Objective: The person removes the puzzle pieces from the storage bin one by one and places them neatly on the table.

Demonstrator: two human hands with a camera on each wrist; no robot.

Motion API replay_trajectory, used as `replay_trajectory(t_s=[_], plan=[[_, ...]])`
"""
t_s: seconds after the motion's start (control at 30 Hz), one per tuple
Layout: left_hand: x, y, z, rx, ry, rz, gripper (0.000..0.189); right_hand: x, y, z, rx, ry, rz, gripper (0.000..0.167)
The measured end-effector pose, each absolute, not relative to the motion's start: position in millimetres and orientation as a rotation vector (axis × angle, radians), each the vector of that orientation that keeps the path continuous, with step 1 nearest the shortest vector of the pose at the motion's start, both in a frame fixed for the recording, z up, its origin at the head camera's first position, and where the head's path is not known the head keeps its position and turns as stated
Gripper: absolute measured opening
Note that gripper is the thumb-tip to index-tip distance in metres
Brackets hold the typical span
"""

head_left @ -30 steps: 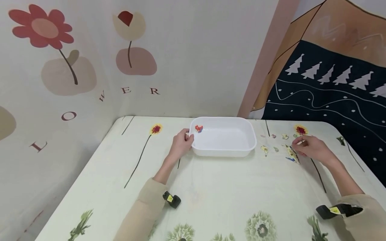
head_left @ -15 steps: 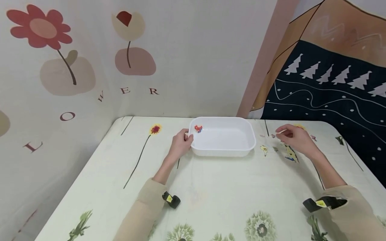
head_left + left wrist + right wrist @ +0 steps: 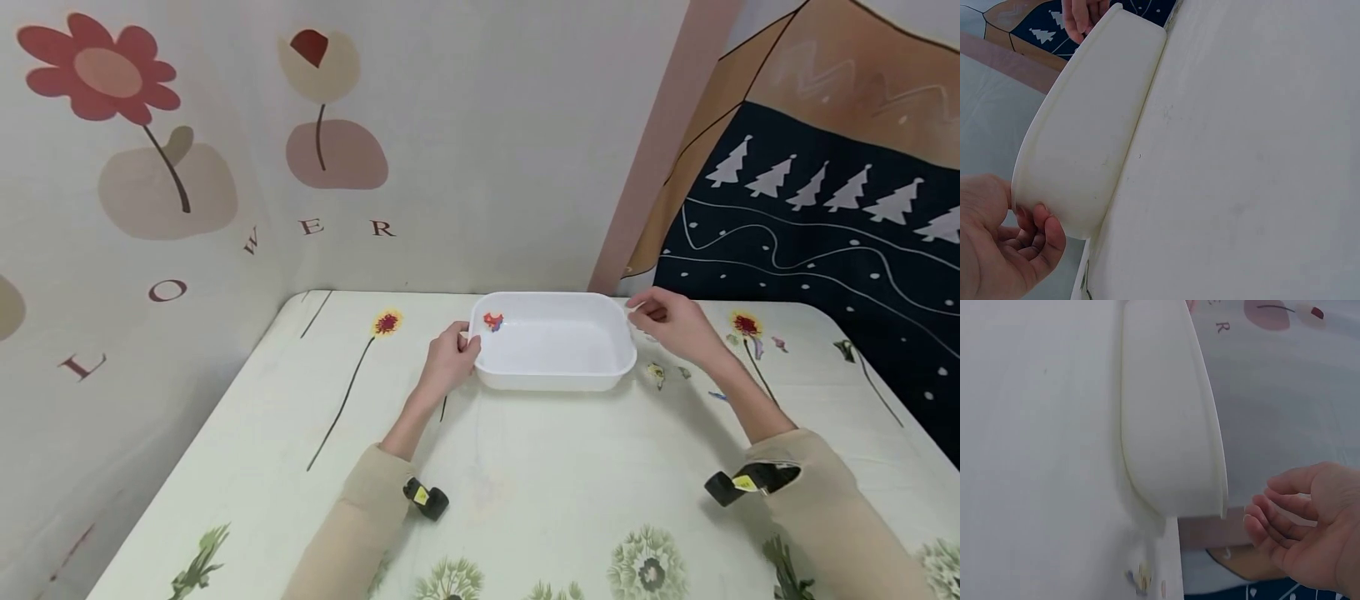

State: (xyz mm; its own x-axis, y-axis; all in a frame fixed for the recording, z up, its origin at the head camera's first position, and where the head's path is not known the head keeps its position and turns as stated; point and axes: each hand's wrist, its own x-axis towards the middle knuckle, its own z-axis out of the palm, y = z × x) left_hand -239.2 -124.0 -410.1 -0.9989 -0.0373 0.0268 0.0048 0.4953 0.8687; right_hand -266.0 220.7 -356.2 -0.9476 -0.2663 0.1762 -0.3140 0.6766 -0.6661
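A white rectangular plastic tray [image 3: 555, 379] stands near the table's back edge. My left hand [image 3: 452, 360] holds its left end; in the left wrist view the fingers [image 3: 1052, 240] curl under the rim. Inside, at the back left, lies a small red-and-blue piece [image 3: 492, 322], too small to name. My right hand [image 3: 671, 325] is at the tray's right end. In the right wrist view this hand [image 3: 1316, 531] appears apart from the rim, its fingers loosely bent, with nothing visible between them. Small flat coloured pieces, one of them yellow [image 3: 656, 375], lie around it.
Further right on the flowered tablecloth [image 3: 540, 467] are a purple piece [image 3: 757, 347], a pink one [image 3: 780, 343] and a blue one [image 3: 717, 396]. My right forearm covers part of that area. A patterned curtain [image 3: 450, 208] hangs close behind the table.
From among the small pieces on the right, my right hand has moved left to the tray's right end. My left hand and the tray stay where they were.
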Motion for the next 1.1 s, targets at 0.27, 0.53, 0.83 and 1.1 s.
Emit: replay_trajectory(t_s=[0.27, 0.53, 0.83, 1.1], plan=[[-241.0, -125.4, -412.0, 0.040, -2.688, -1.553, 0.042, -279.0, 185.7, -360.8, 0.594, -2.810, 1.196, 0.024], [-241.1, -126.5, -412.8, 0.017, -2.679, -1.553, 0.041, -288.4, 153.5, -366.7, 0.670, -2.788, 1.281, 0.024], [-241.6, -127.5, -414.0, -0.032, -2.665, -1.556, 0.041, -293.2, 118.5, -372.2, 0.688, -2.835, 1.314, 0.026], [-241.0, -127.6, -414.1, -0.035, -2.664, -1.550, 0.040, -301.0, 95.1, -378.7, 0.710, -2.858, 1.335, 0.028]])
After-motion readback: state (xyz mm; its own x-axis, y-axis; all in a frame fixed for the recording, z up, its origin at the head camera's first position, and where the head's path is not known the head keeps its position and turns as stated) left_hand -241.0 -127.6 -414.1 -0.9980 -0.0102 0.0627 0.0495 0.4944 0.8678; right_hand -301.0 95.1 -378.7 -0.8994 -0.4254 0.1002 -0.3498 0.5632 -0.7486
